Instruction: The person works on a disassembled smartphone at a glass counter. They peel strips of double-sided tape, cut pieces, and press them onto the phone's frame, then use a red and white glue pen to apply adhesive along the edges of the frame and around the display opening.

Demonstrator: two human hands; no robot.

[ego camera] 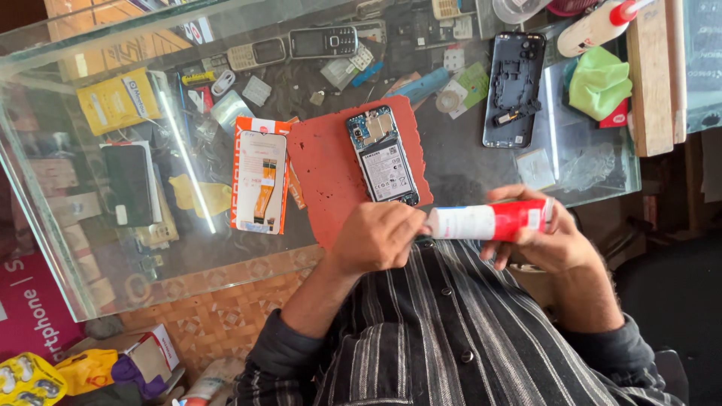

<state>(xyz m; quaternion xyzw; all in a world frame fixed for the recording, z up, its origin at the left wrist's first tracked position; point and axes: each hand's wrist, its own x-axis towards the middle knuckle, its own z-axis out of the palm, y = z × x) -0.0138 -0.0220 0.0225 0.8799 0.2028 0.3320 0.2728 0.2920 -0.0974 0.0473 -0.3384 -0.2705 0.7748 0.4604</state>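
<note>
Striped shirt (451,331) fills the lower middle of the frame, closest to the lens; both forearms rise out of it toward the centre.

I see the tube (489,222), white with a red end, lying level just above the shirt, right of centre. The hand right of centre (545,240) wraps it from below, fingers curled round the red end — a steadying hold, it seems, keeping the tube from turning. The other hand (376,237) is bunched at the white end, fingertips pinched on what I take for the cap; the cap itself is hidden, so I cannot tell whether it is on or off. Given the inverted look of the view, I take the wrapping hand as the left, the pinching hand as the right.

Just above the hands, a red mat (331,180) lies on the glass counter (466,162), carrying an opened phone (383,154), battery and board facing up. The mat likely keeps it from sliding and spares the glass.

Upper right: the phone's back cover (515,86), inner side up, set apart from the mat. A green cloth (598,83) beside it. Left of the mat, an orange-edged packet with a flat cable (259,180). Old keypad phones (323,41) sit along the top edge.
</note>
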